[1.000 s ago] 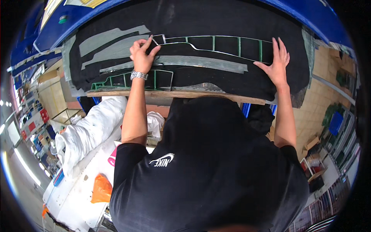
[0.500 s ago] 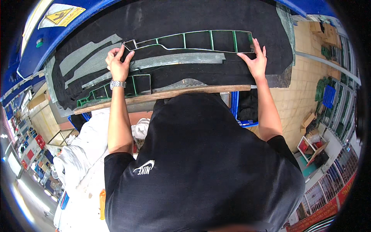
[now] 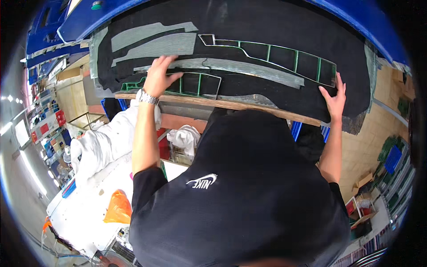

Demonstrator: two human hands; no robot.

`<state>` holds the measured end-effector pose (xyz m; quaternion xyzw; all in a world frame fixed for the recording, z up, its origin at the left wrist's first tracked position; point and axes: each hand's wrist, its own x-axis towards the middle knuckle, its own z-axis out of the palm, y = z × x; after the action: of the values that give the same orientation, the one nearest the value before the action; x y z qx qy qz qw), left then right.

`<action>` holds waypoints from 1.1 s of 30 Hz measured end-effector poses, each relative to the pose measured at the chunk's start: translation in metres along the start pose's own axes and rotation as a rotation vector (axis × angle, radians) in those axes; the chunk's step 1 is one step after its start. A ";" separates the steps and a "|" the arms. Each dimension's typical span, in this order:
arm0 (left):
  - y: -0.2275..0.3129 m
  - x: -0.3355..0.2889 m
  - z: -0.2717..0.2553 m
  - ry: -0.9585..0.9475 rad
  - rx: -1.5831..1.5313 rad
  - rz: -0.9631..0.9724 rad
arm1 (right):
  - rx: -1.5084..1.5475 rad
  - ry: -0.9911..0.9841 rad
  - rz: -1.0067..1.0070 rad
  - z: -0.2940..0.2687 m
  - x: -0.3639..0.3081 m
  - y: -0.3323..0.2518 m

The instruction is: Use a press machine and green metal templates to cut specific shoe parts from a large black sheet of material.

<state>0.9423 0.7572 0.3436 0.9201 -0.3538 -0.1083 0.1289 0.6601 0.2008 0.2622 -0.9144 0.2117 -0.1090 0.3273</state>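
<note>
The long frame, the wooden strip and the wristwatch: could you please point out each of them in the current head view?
Long frame (image 3: pixel 268 53): head view, on a green crossbar near its middle.
Wooden strip (image 3: pixel 211 101): head view, on its face near mid-length.
Wristwatch (image 3: pixel 148 97): head view, on its silver band.

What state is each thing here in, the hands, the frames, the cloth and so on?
Black sheet: spread out, grey areas showing
Long green frame: lying on the sheet
Short green frame: partly hidden
Left hand: open, over the short frame
Right hand: open, at the long frame's right end
Large white cloth: bunched up
Orange item: crumpled
</note>
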 end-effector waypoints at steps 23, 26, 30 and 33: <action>0.118 0.018 -0.074 -0.177 0.230 0.127 | -0.017 -0.143 -0.573 -0.003 0.021 -0.241; 0.160 0.057 -0.066 -0.128 0.178 0.195 | -0.125 -0.203 -0.591 0.008 0.028 -0.253; 0.196 0.103 -0.042 -0.017 0.114 0.281 | -0.278 -0.180 -0.562 -0.001 0.053 -0.214; 0.205 0.126 -0.016 0.093 0.028 0.324 | -0.293 -0.133 -0.586 -0.019 0.077 -0.178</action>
<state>0.9106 0.5272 0.4099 0.8566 -0.4928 -0.0384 0.1479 0.7779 0.2789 0.3964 -0.9789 -0.0686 -0.1072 0.1599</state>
